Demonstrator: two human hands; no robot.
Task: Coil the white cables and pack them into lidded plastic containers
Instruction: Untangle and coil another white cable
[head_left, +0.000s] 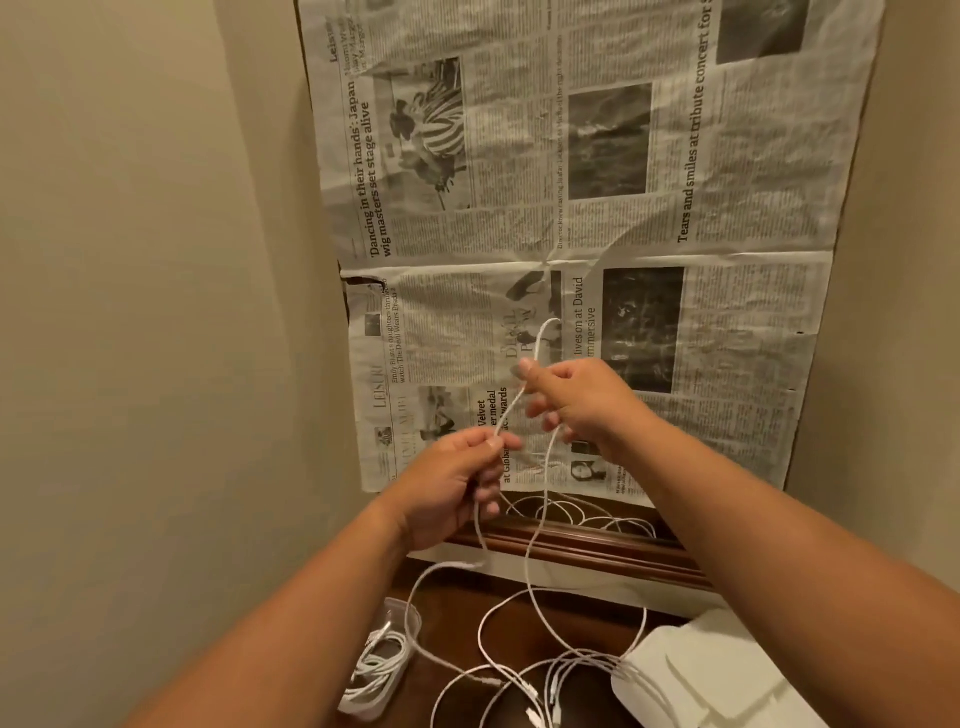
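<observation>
Both hands are raised in front of a newspaper (623, 182) stuck to the wall. The left hand (457, 483) and right hand (576, 400) each pinch one white cable (509, 410), which loops above the right hand and hangs down to the table (457, 592). At the table's left, a clear container (404, 613) without a lid holds a coiled cable (376, 670). Loose cables (519, 675) sprawl beside it, reaching a white plastic piece (727, 670), either a lid or a container.

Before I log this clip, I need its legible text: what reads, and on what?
All on the newspaper:
"'Dancing in their hands': Japan wig masters set stage alive"
"Tears and smiles at tribute concert for", cut off
"LEISURE"
"lives on at David"
Body columns: too small to read.
</observation>
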